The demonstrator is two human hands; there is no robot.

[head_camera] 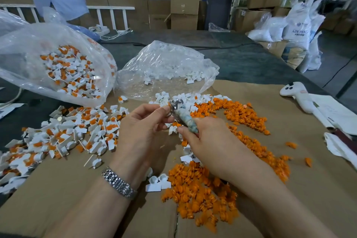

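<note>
Gripping one taped tool (184, 117): left hand (142, 130) at tip, right hand (209, 146) behind.

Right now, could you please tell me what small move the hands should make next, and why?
Probably push the tool firmly toward the left hand, seating whatever it pinches at the metal head. The right hand grips the wrapped handle, the left pinches at the head; the part there is too small to tell.
</note>
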